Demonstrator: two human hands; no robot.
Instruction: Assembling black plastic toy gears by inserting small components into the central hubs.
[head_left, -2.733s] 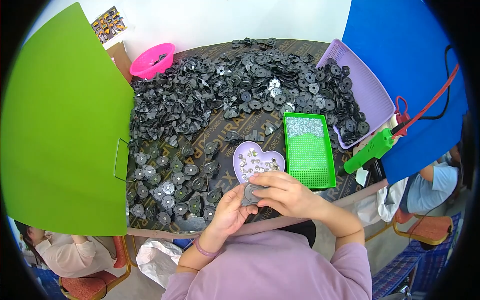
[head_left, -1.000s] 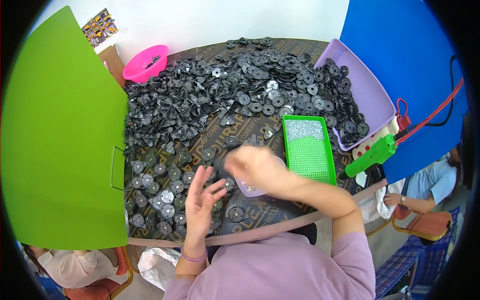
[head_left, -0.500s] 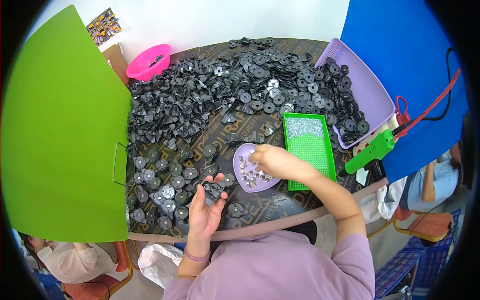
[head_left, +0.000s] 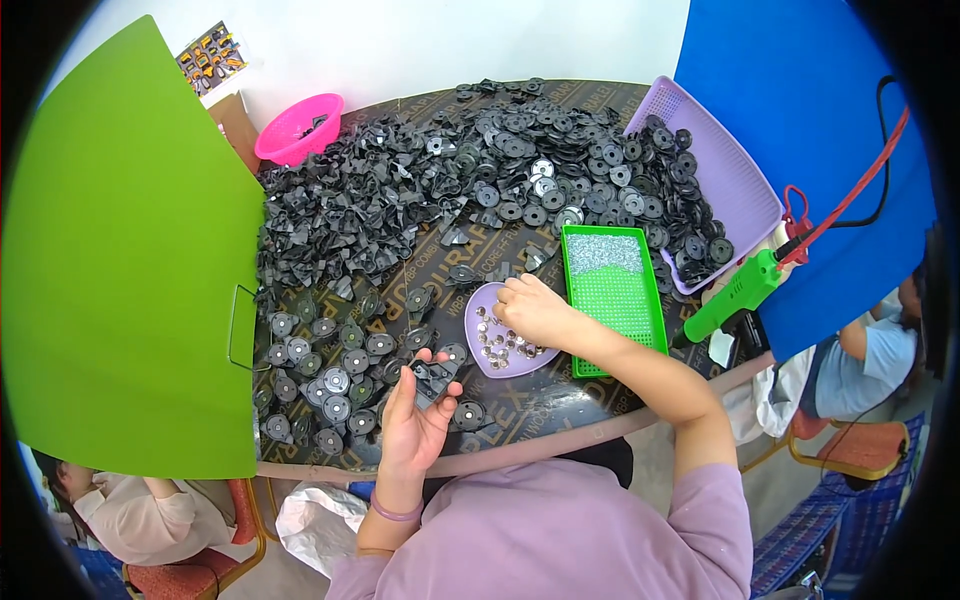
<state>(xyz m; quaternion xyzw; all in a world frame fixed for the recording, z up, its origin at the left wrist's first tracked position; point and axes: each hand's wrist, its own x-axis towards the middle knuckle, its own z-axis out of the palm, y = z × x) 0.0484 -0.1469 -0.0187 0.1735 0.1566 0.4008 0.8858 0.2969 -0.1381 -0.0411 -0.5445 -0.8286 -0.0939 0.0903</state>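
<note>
My left hand [head_left: 412, 428] is closed around a black plastic part [head_left: 434, 380], held up near the table's front edge. To its right lies a lilac heart-shaped dish [head_left: 512, 372] with several small shiny metal pieces [head_left: 496, 350] in it. Over the dish's far right side is my right hand [head_left: 540, 308], its fingers bent and pressed together. Whatever is between those fingertips is hidden. Beside that hand stands a green perforated tray [head_left: 658, 318] with tiny silvery pieces [head_left: 606, 254] at its far end.
A heap of black plastic parts [head_left: 350, 210] covers the back. Rounded black assemblies [head_left: 337, 408] lie left. A pink basket [head_left: 300, 128] and a lilac basket [head_left: 735, 165] stand behind. Green [head_left: 140, 260] and blue [head_left: 790, 170] panels flank the table, with a green corded power tool [head_left: 735, 300] right.
My right hand has shifted slightly up and its fingers have drawn together over the dish. My left hand still holds the black part, tilted a little differently.
</note>
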